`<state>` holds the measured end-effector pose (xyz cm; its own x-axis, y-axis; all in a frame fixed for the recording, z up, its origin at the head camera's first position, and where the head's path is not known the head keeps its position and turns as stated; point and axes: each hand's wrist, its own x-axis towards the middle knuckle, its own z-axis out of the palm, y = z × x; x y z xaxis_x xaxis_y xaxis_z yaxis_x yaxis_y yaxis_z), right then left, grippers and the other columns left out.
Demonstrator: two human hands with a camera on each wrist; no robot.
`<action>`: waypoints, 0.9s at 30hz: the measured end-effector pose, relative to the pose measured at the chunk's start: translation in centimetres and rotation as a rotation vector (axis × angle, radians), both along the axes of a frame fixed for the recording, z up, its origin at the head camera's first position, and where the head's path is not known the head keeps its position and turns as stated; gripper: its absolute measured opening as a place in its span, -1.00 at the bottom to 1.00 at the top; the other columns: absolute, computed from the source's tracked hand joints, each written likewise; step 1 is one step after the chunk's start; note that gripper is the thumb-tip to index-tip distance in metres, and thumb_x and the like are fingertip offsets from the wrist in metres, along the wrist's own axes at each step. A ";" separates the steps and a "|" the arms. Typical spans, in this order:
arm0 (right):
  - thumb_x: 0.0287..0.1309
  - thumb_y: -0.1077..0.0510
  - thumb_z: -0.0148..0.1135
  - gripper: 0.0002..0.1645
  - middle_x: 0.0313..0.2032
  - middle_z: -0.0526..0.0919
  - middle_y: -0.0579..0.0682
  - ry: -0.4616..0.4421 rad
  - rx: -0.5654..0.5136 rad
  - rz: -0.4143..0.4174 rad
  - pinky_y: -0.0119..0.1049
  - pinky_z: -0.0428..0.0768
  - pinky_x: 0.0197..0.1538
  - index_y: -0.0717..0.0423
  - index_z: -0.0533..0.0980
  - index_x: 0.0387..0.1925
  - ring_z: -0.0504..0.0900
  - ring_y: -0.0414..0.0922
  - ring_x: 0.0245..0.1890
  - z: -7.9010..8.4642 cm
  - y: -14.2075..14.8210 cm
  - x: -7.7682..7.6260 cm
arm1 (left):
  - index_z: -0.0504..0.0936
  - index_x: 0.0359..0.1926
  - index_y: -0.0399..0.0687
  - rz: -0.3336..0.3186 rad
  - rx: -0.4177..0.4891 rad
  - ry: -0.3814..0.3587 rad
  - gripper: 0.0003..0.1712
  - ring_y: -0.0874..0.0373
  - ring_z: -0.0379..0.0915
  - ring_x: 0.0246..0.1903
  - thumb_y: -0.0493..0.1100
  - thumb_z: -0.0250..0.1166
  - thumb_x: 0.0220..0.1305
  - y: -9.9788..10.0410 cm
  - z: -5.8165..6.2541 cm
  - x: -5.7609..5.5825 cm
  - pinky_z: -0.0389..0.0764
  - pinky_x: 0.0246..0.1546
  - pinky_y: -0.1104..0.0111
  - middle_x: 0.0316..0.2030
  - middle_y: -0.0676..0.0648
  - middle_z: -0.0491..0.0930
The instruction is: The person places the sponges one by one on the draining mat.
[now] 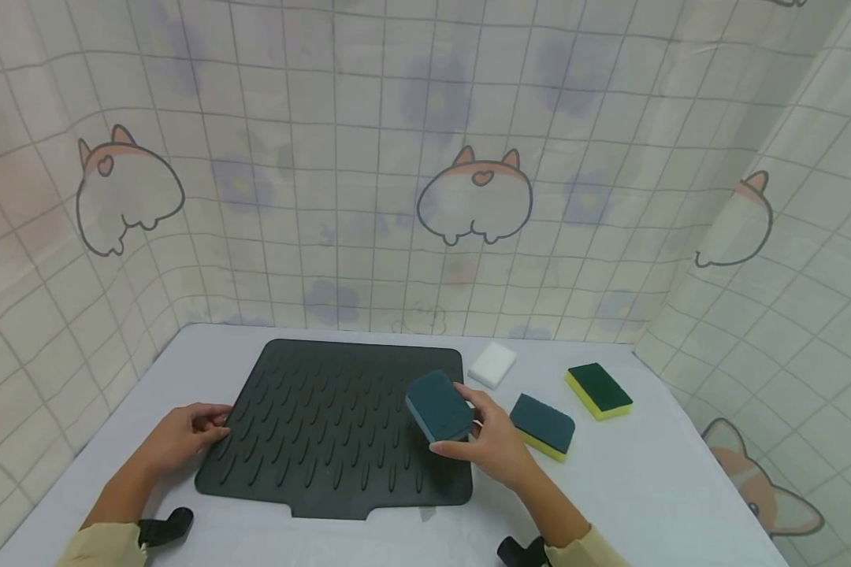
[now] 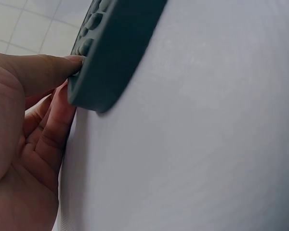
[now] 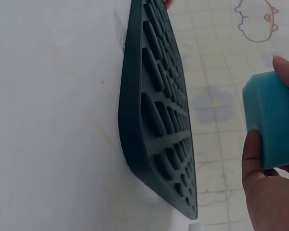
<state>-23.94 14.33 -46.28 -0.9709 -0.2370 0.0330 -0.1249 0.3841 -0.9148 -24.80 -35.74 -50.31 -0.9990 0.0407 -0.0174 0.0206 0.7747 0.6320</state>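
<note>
A dark green ribbed drying mat [image 1: 326, 425], with a spout-like lip at its near side, lies on the white table. My left hand [image 1: 180, 437] pinches its left edge; in the left wrist view the thumb presses on top and a finger sits at the underside of the mat [image 2: 111, 62]. Over the right part of the mat, my right hand [image 1: 492, 445] grips a sponge [image 1: 438, 405] between thumb and fingers. The right wrist view shows the sponge [image 3: 267, 115] with a light blue foam body and a dark scouring layer, raised above the mat [image 3: 135, 125].
Right of the mat lie a white sponge block [image 1: 492, 365], a yellow sponge with a dark blue-green top [image 1: 542, 425], and a yellow sponge with a dark green top [image 1: 599, 387]. A tiled-pattern curtain [image 1: 369, 276] surrounds the table [image 1: 652, 488] at the back and sides.
</note>
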 end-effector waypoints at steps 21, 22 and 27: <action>-0.05 -0.09 0.65 0.23 0.37 0.39 0.09 -0.007 -0.056 0.091 -0.05 0.60 0.23 0.00 0.18 0.57 0.55 0.00 0.22 -1.1 -1.9 -0.6 | 0.55 0.24 -0.42 0.011 0.005 -0.003 -0.46 0.19 0.41 -0.31 -0.20 0.37 0.34 0.0 -0.2 -0.2 0.48 -0.42 0.40 -0.25 -0.08 0.61; -0.05 -0.10 0.65 0.23 0.36 0.39 0.09 -0.005 -0.053 0.094 -0.06 0.61 0.22 0.00 0.18 0.57 0.55 0.00 0.21 -1.2 -2.0 -0.6 | 0.54 0.24 -0.43 0.009 0.005 -0.003 -0.46 0.18 0.41 -0.30 -0.20 0.37 0.34 0.0 -0.2 -0.2 0.47 -0.42 0.39 -0.24 -0.09 0.61; -0.06 -0.10 0.66 0.23 0.35 0.39 0.09 -0.003 -0.066 0.108 -0.06 0.59 0.25 0.03 0.18 0.57 0.54 -0.01 0.22 -1.6 -2.6 -0.8 | 0.55 0.23 -0.43 0.020 0.005 -0.012 -0.46 0.14 0.42 -0.26 -0.20 0.38 0.33 0.0 -0.1 -0.1 0.47 -0.40 0.39 -0.22 -0.10 0.61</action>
<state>-24.77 11.70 -47.92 -0.9400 -0.3376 0.0493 -0.1596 0.3074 -0.9381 -24.94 -35.72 -50.44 -0.9994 0.0204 -0.0293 -0.0029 0.7718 0.6358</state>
